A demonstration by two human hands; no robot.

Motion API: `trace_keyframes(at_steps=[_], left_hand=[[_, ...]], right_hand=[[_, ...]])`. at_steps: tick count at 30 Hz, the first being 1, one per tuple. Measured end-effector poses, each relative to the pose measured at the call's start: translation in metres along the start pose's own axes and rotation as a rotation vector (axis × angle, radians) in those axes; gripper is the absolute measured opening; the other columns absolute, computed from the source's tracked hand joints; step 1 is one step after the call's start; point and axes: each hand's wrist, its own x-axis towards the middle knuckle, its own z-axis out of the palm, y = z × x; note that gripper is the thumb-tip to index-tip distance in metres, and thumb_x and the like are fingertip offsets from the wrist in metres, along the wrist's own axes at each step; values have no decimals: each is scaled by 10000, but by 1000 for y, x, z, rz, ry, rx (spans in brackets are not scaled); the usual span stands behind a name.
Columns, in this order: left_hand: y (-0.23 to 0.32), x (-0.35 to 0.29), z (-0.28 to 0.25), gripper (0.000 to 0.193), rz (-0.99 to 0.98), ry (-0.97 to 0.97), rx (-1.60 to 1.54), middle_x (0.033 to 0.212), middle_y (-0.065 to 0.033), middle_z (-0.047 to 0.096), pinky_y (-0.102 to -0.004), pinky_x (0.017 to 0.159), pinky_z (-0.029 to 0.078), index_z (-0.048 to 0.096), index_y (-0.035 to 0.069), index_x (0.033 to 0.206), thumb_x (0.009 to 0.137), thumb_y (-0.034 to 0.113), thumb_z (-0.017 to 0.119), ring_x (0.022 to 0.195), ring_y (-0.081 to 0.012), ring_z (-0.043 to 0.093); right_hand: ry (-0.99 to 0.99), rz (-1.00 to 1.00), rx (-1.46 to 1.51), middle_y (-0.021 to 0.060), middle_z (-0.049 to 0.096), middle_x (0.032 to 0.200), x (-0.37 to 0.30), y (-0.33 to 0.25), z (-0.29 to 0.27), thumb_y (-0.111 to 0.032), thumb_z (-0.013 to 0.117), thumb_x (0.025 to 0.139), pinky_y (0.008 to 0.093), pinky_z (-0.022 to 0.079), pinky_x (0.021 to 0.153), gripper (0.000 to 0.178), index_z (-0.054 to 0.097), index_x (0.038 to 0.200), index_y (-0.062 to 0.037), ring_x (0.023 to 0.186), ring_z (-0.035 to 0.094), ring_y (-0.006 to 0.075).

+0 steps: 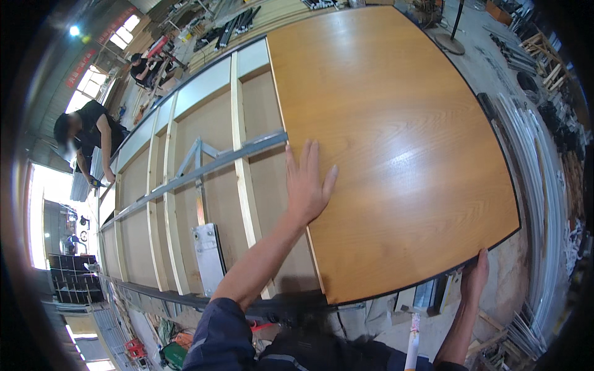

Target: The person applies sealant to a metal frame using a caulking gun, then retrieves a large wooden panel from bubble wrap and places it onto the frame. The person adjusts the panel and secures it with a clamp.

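Note:
A wood-grain panel [396, 142] with dark edging covers the right part of a long framed board. My left hand [309, 182] lies over the panel's left edge, fingers spread and pointing away from me. Just beyond its fingertips, a grey metal bar [216, 162] runs across pale wooden battens [242, 179] to the panel's edge. At the near right corner my right hand [475, 272] grips the panel's dark-edged rim; some of its fingers are hidden below. Left of my forearm, a metal plate on a bar [209, 256] lies over the brown backing.
Another person [93, 136] leans over the board's far left end, holding a tool. Farther back, a second person [145, 71] sits near a red machine. Long metal profiles [526, 161] line the right side. A white stick [413, 343] with a speckled tip shows at the lower edge.

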Motion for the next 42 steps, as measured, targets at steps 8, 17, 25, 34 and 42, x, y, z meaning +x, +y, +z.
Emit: trace_keyframes(at_steps=[8,17,25,34,42], left_hand=[[-10,-1,3,541,16,84,-21,1449,-234,482,-553,1152,289,468,-30,1389,997,329,568,1375,-536,335],[-36,3,25,464,38,159,-84,1335,-237,579,-554,1130,323,563,-5,1301,999,348,553,1292,-550,433],[-43,-45,-21,449,79,2,-457,1283,-247,612,-484,1057,411,599,-16,1277,1025,346,518,1236,-422,545],[0,-357,-190,141,-114,-309,-818,967,-145,708,-348,787,532,701,22,1051,973,88,604,873,-237,683],[-38,-480,-205,248,-328,-452,-745,965,-159,731,-365,784,549,682,1,1122,1001,194,585,872,-291,714]], right_hand=[[-32,45,22,11,657,1094,-11,-6,11,-438,445,1066,290,441,669,468,568,1299,-51,868,598,114],[-7,-65,-246,110,672,895,-94,-26,-2,-330,552,1032,313,542,664,368,620,1120,21,708,646,176],[259,3,-313,119,660,866,-295,59,-130,-205,522,1022,292,515,612,395,552,1293,81,674,627,169],[259,331,-347,107,683,870,-417,192,-168,-145,546,967,303,547,591,385,557,1295,56,654,658,170],[-32,320,-507,130,691,885,-378,203,-116,-150,564,943,300,561,581,442,525,1329,61,665,669,185]])
